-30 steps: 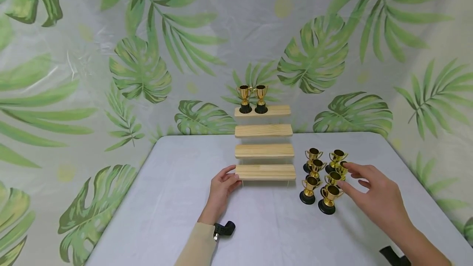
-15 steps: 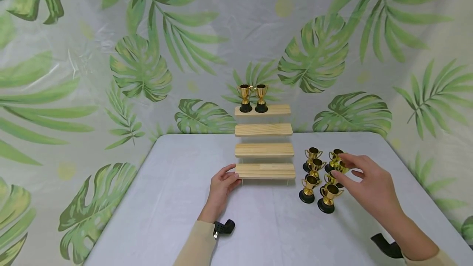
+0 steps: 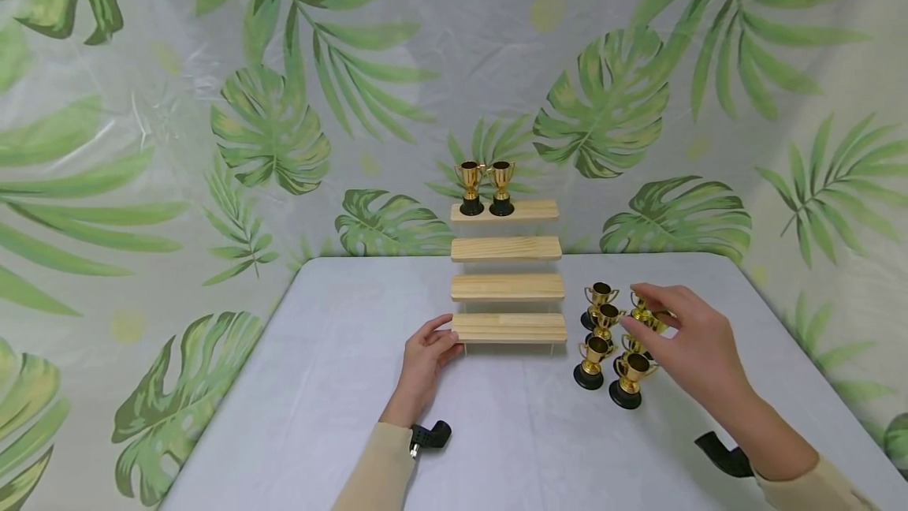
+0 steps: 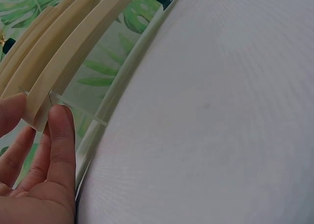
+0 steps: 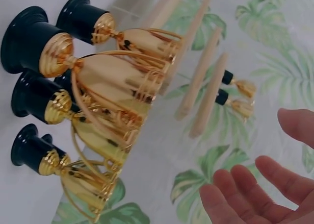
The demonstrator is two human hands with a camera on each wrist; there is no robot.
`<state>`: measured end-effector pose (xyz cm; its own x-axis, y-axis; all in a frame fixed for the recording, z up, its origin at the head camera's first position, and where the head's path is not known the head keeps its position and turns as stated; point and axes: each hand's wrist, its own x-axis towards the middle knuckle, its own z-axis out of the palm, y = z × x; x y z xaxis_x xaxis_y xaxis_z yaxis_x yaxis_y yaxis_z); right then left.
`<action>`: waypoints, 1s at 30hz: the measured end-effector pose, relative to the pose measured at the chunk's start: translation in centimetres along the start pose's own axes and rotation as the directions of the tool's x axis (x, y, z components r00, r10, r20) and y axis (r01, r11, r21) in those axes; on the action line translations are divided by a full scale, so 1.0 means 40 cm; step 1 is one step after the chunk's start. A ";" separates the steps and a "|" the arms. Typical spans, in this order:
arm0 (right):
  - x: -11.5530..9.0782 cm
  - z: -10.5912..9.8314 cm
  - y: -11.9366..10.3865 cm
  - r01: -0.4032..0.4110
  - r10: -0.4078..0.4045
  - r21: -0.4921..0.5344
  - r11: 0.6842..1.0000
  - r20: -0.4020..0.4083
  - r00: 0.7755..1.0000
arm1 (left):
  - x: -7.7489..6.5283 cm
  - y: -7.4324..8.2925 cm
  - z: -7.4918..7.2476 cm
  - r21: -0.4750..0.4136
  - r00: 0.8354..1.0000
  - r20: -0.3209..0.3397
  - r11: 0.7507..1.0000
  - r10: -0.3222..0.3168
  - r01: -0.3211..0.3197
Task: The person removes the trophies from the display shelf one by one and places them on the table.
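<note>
Fingers of right hand (image 3: 698,341) parted, holding nothing, near at least 6 gold 2-handled cup trophies with black bases (image 3: 597,348) on white table (image 3: 319,416). Left hand (image 3: 424,353) pinches pale-wood 4-tier stand (image 3: 507,288). Judged early: 2 trophies on top tier (image 3: 535,211), rest unplaced.

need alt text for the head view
A left hand grips a four-tier pale wooden shelf topped by two gold, black-based trophy cups; the right hand hovers over more cups standing on a white table.

The right fingers (image 3: 661,296) have shifted leftward.
</note>
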<state>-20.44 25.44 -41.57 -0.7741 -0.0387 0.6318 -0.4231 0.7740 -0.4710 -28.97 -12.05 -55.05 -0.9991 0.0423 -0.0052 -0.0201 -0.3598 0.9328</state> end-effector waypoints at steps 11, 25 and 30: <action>0.034 0.022 -0.031 0.023 -0.024 0.037 0.999 0.017 1.000 | 0.000 0.001 0.000 -0.009 1.000 -0.020 1.000 0.004 -0.005; 0.087 0.031 -0.055 0.084 -0.086 0.050 0.995 0.027 0.996 | 0.004 0.004 0.005 -0.077 1.000 -0.021 0.997 -0.016 0.014; 0.098 0.034 -0.062 0.055 -0.059 0.082 0.995 0.055 0.997 | 0.005 0.005 0.000 -0.102 0.999 -0.015 0.994 -0.043 0.041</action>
<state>-23.08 22.50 -38.77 -0.7725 -0.1191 0.6238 -0.5017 0.7166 -0.4846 -29.18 -12.12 -54.86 -0.9977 0.0439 -0.0507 -0.0651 -0.4512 0.8900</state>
